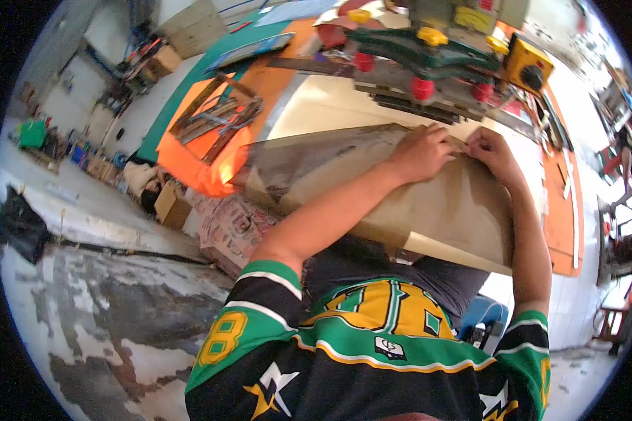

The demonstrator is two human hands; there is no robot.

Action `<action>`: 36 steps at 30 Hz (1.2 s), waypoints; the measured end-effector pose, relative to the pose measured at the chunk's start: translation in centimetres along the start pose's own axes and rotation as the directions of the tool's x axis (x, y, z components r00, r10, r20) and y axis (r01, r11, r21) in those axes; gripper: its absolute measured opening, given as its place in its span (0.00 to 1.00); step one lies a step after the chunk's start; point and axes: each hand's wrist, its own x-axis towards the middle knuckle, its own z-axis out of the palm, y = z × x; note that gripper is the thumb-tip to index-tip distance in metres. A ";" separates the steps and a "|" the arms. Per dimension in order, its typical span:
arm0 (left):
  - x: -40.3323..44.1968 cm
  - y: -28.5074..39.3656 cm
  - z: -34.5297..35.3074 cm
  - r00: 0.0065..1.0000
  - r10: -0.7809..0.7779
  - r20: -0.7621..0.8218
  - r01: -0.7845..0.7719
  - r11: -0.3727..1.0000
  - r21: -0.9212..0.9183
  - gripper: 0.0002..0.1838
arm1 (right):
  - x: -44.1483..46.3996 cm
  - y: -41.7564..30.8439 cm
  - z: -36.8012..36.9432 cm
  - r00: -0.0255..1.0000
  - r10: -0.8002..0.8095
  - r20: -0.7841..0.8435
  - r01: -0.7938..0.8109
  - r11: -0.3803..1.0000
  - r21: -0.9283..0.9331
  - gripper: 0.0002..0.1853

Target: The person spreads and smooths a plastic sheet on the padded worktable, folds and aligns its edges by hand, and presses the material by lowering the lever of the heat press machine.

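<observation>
A large brownish, see-through sheet (463, 203) lies in front of me, over a cream-coloured sheet or board (319, 105). My left hand (425, 153) is closed at the brown sheet's far edge, its fingers curled over the material. Close by on the right, my right hand (495, 153) pinches the same edge, thumb and fingers together. Only a small gap separates the two hands. Just beyond them stands a dark green and grey machine (428, 63) with yellow knobs and red parts. At the near side, one pale edge (456, 251) of sheet material is folded up.
Wooden frame pieces (218, 119) rest on orange material at the left. A yellow control box (529, 64) with a black knob sits right of the machine. Strips and tools (556, 119) lie along the orange right edge. A cardboard box (172, 205) stands lower left.
</observation>
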 end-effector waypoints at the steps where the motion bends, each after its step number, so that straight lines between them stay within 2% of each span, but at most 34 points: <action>1: 0.0 -0.2 0.1 1.000 -0.023 -0.002 0.023 0.999 0.033 0.12 | 0.3 0.6 -0.3 0.999 -0.023 0.031 0.023 1.000 0.010 0.06; 3: -0.3 -0.1 0.2 1.000 -0.008 0.008 0.008 0.999 0.032 0.13 | 0.9 1.4 -0.6 0.998 -0.066 0.020 0.068 0.993 -0.099 0.05; 4: -0.4 -0.1 0.2 1.000 -0.028 0.007 0.028 0.998 0.053 0.13 | 0.8 1.2 -0.2 0.996 -0.079 0.044 0.083 0.992 -0.091 0.05; 6: -0.5 0.2 0.1 0.999 -0.035 -0.033 0.036 0.998 0.042 0.13 | 0.1 -0.7 0.2 0.998 0.055 -0.001 -0.055 0.998 0.030 0.07; 9: -0.3 0.1 0.3 0.999 -0.042 0.021 0.041 0.998 0.048 0.13 | 0.7 0.7 -0.4 1.000 -0.027 0.015 0.028 0.997 -0.077 0.06; 13: -0.2 0.1 0.1 0.999 -0.038 0.033 0.036 0.999 0.039 0.14 | 0.9 1.4 -0.7 1.000 0.000 0.009 0.001 0.997 -0.077 0.07; 15: -0.1 0.0 0.2 0.996 -0.043 0.083 0.040 0.999 0.032 0.15 | 0.9 1.3 -0.6 1.000 -0.023 0.008 0.024 0.988 -0.154 0.09; 18: -0.2 0.0 0.4 0.999 -0.034 0.026 0.033 0.999 0.035 0.17 | 0.9 1.4 -0.5 0.999 0.044 0.007 -0.042 0.982 -0.185 0.10; 22: -0.1 0.0 0.6 0.997 -0.050 0.052 0.048 0.998 0.044 0.19 | 0.5 0.3 -0.4 0.999 0.039 0.020 -0.035 0.984 -0.175 0.10; 24: -0.1 0.1 0.6 0.996 -0.057 0.068 0.056 0.998 0.020 0.19 | 0.3 -0.3 -0.4 0.995 0.092 0.032 -0.085 0.978 -0.192 0.10; 27: 0.0 0.3 0.6 0.999 -0.036 0.002 0.036 0.999 0.009 0.19 | 0.2 -0.3 -0.7 0.998 0.038 0.053 -0.022 0.961 -0.275 0.11; 30: -0.1 0.2 0.4 1.000 -0.011 0.013 0.011 0.998 0.056 0.17 | -0.1 -1.0 0.0 0.998 0.036 0.054 -0.025 0.981 -0.194 0.11; 32: -0.1 0.0 0.5 0.999 -0.014 0.033 0.013 1.000 0.018 0.17 | 0.0 -0.1 -0.3 0.999 -0.003 0.041 0.011 0.981 -0.193 0.12; 33: 0.0 0.0 0.7 0.998 -0.026 0.059 0.026 1.000 0.001 0.16 | -0.5 -1.5 0.2 0.995 0.096 0.004 -0.093 0.977 -0.192 0.12; 34: 0.0 -0.1 1.1 0.997 -0.039 0.066 0.038 0.999 0.024 0.16 | -0.5 -1.2 -0.1 0.996 0.091 0.018 -0.087 0.983 -0.160 0.11; 35: 0.0 -0.2 1.3 0.996 -0.052 0.073 0.048 0.998 0.045 0.16 | -0.1 -0.2 -0.6 0.999 0.030 0.025 -0.022 0.958 -0.285 0.11; 36: 0.0 -0.1 1.1 0.998 -0.044 0.042 0.045 0.999 -0.009 0.15 | 0.0 0.7 -0.6 1.000 0.015 0.019 -0.011 0.978 -0.208 0.12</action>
